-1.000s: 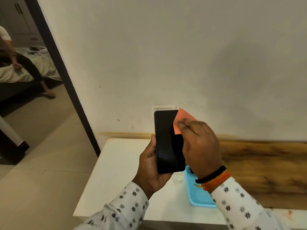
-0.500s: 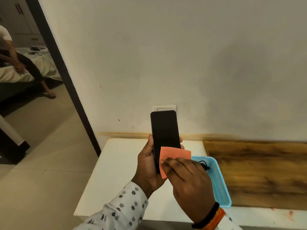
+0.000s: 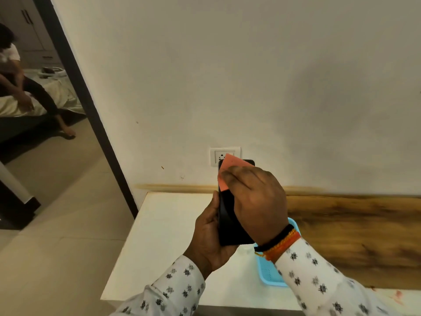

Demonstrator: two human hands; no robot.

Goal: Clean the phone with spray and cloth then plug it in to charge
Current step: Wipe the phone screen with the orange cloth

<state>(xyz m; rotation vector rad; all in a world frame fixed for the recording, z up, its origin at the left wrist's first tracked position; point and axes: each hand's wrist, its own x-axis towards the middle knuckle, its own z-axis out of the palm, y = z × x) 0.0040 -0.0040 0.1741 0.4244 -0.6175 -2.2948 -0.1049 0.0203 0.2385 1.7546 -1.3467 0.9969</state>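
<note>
Up from the phone's lower half half a second ago, the orange cloth now sits at the top of the screen, pressed there by the right hand — a wiping stroke under way.

Left of the wall socket, a dark door frame opens onto another room where a person sits on a bed. Directly below the socket and partly hiding it, the phone stands upright in the air above the white table, screen toward the camera. The left hand wraps its lower half, thumb along the left edge, fingers hidden behind. The right hand's fingers lie flat and close together on the cloth, pinning it to the glass rather than clutching it. Below and right of the socket, a blue basket rests on the table, mostly hidden by the right sleeve; its contents cannot be seen now.

The phone appears light, rigid and slick, its glass breakable if dropped — best held by its long edges, low down, as here. The cloth looks thin and limp, so it needs flat finger pressure. No spray bottle or cable is visible; charging is not yet begun.
</note>
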